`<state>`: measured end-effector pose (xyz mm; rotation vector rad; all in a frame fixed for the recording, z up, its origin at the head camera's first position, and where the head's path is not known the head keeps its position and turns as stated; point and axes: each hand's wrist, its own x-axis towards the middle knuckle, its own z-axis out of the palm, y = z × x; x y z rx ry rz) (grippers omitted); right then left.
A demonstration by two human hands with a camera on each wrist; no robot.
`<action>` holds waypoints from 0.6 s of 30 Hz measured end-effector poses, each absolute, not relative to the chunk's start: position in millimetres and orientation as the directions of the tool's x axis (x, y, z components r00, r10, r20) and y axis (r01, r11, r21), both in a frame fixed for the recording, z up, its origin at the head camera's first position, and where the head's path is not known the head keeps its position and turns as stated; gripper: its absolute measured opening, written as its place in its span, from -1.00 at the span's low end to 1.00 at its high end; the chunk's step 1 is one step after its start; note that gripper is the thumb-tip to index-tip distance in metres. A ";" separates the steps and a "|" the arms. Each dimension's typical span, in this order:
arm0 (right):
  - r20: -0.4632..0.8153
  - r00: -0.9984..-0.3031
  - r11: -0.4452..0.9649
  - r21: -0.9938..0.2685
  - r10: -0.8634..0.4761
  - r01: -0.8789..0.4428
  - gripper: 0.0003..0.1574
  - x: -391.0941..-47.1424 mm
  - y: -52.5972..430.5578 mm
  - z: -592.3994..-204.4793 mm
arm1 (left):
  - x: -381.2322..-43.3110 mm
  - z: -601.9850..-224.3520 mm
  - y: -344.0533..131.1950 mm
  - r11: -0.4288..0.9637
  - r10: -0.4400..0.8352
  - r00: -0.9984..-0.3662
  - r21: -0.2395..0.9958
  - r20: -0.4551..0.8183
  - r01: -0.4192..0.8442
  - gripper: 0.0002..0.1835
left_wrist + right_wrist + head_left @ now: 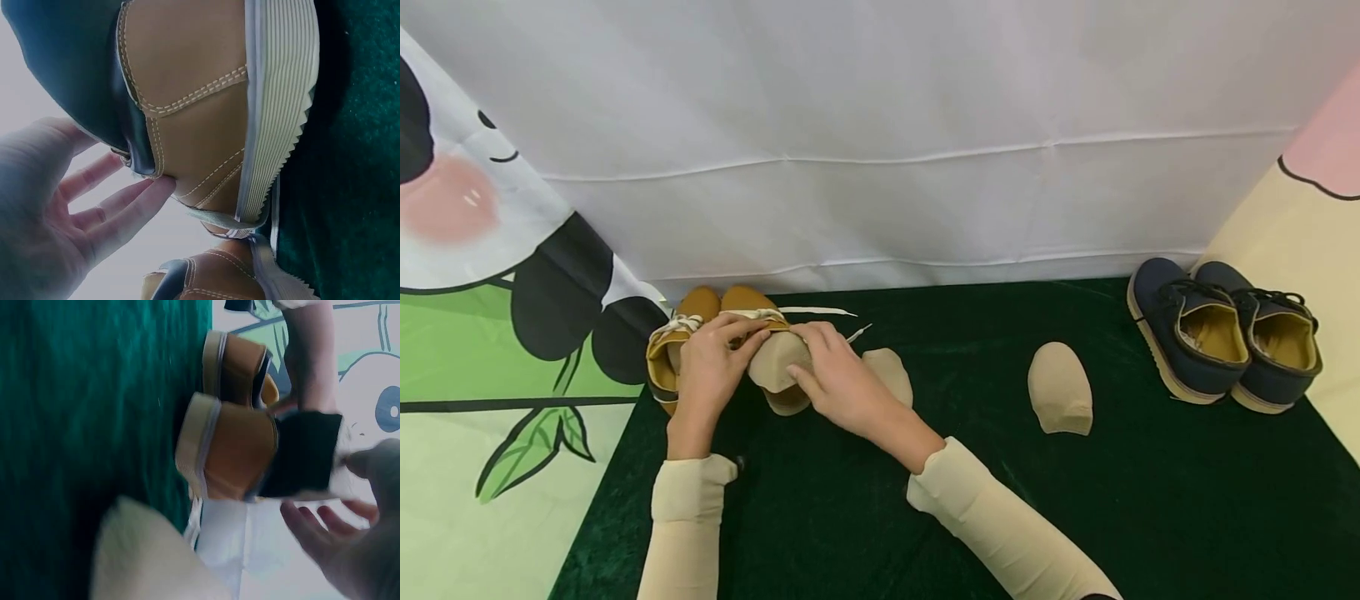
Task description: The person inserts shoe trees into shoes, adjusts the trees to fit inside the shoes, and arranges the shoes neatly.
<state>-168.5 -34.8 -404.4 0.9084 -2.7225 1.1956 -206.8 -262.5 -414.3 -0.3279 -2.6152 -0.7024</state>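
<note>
Two tan lace-up shoes stand side by side at the left, toes toward the white cloth. From the opening of the right-hand tan shoe a beige shoe insert sticks up, its lower part hidden inside. My right hand grips this insert, thumb on the near face and fingers on the far side. With thumb and fingertips, my left hand pinches the shoe's upper edge by the laces. In the left wrist view, one fingertip touches the stitched collar. The left-hand tan shoe is partly behind that hand.
A second beige insert lies right of my right hand, and a third farther right. Two navy shoes stand at the far right. A loose white lace trails over the green cloth. White fabric hangs behind.
</note>
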 end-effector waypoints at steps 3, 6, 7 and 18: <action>0.253 -0.883 0.502 -0.746 -0.395 -0.438 -0.33 -164.1 -39.9 -409.7 | -205.7 -413.9 -263.1 0.843 0.114 -0.893 0.433 0.436 0.319 -0.78; 0.231 -0.914 0.454 -0.810 -0.335 -0.371 -0.36 -162.2 -45.5 -413.9 | -204.7 -412.9 -264.7 0.842 0.105 -0.898 0.442 0.428 0.309 -0.79; 0.228 -0.917 0.442 -0.821 -0.326 -0.361 -0.37 -162.1 -47.0 -414.7 | -204.6 -412.5 -265.3 0.841 0.100 -0.900 0.447 0.425 0.305 -0.79; 0.159 -0.940 0.368 -0.890 -0.303 -0.269 -0.34 -165.5 -53.8 -418.5 | -202.3 -409.3 -269.7 0.832 0.089 -0.910 0.472 0.406 0.292 -0.79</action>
